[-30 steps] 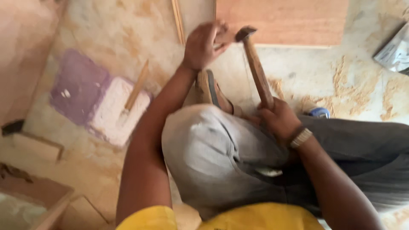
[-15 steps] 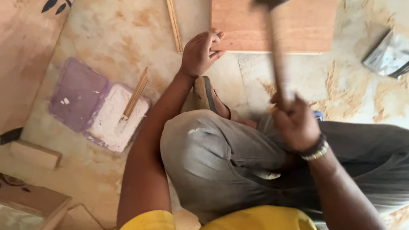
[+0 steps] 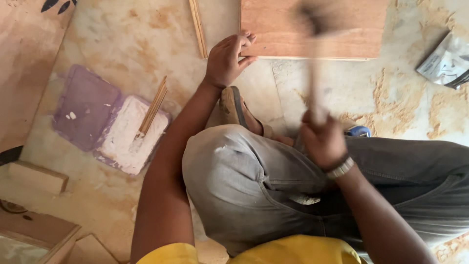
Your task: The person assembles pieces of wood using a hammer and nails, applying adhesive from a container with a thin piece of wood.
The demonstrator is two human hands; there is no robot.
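Observation:
My left hand (image 3: pixel 227 59) rests on the near left corner of a brown plywood board (image 3: pixel 342 29) lying on the floor, fingers pinched at its edge. Whether they pinch anything is too small to tell. My right hand (image 3: pixel 323 142) grips the wooden handle of a hammer (image 3: pixel 315 63). The hammer is blurred, its dark head up over the board. I crouch over my bent knee (image 3: pixel 234 171) in grey trousers, with a sandalled foot (image 3: pixel 234 107) just short of the board.
A purple tray of white paste (image 3: pixel 105 124) with a wooden stick (image 3: pixel 152 107) in it lies at the left. A thin wood strip (image 3: pixel 198 27) lies left of the board, a grey packet (image 3: pixel 447 61) at right, wood offcuts (image 3: pixel 36 178) at lower left. Sawdust covers the floor.
The hammer swung up away from the board and now blurs, its head over the board again. My left hand stayed at the board's corner.

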